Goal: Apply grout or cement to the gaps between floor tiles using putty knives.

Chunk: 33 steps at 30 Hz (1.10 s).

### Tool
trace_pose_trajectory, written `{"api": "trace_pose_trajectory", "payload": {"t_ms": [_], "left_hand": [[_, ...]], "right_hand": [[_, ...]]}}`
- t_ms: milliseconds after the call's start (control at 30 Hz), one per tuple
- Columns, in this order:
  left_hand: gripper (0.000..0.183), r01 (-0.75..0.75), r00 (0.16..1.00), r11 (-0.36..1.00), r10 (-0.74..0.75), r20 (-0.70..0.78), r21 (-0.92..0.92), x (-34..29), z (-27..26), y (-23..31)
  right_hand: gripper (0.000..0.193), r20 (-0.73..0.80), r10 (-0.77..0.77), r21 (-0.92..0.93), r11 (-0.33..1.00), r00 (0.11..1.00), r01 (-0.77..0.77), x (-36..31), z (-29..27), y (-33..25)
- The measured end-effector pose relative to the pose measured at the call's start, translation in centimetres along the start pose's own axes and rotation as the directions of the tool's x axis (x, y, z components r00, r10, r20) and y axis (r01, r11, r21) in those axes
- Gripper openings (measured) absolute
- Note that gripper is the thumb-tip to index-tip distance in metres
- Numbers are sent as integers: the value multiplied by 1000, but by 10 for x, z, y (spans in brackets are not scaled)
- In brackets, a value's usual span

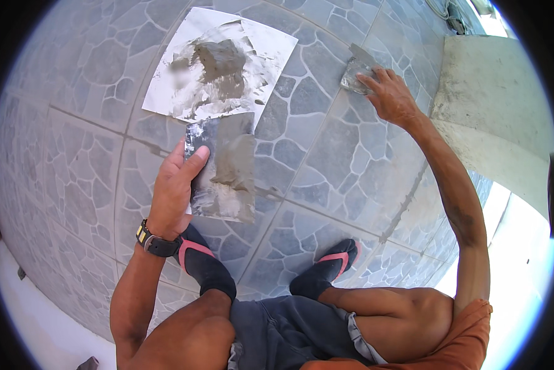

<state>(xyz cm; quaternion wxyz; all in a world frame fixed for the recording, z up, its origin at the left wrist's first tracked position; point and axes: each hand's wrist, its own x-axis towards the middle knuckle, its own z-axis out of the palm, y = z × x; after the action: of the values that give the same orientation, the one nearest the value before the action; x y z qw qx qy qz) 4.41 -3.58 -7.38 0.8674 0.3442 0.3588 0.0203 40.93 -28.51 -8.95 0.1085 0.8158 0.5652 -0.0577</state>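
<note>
My left hand point(175, 188) grips a flat rectangular board point(204, 198) by its left edge, thumb on top. Grey mortar point(235, 157) is smeared over the board's right side, with white and grey residue elsewhere. Ahead and to the right, my right hand point(393, 97) holds a thin, flat grey spreader point(354, 75) low over the tiled floor point(335, 148), along a tile joint. Its fingers press on the spreader's face; its lower edge is partly hidden. Beyond the board lies a white sheet point(160, 92) with a heap of wet grey mortar point(221, 61) spread on it.
A pale, stained concrete block or wall base point(499, 86) borders the floor on the right. My feet in dark socks and pink-strapped sandals point(342, 258) stand near the tile joints. A coil of hose or cable point(440, 9) lies at the far right. A white wall edge point(36, 308) runs along the left.
</note>
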Motion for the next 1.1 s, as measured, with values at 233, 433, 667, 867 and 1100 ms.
{"api": "trace_pose_trajectory", "payload": {"t_ms": [233,433,667,867,1100], "left_hand": [[39,-3,1000,1000,3,5,-1,-1,2,0],[40,4,1000,1000,-4,9,4,-2,5,0],[40,-9,1000,1000,8,28,15,-2,9,-3],[40,-19,1000,999,18,18,46,-4,7,-3],[41,10,1000,998,-11,16,57,-5,12,-6]], "right_hand": [[54,144,18,-23,1000,989,-14,-8,-11,-20],[56,114,-30,-102,994,993,42,-20,5,-26],[53,114,-4,-3,1000,993,4,-35,14,-59],[47,156,4,115,993,988,-22,-32,-19,-57],[44,78,374,60,924,924,-378,31,-27,7]]}}
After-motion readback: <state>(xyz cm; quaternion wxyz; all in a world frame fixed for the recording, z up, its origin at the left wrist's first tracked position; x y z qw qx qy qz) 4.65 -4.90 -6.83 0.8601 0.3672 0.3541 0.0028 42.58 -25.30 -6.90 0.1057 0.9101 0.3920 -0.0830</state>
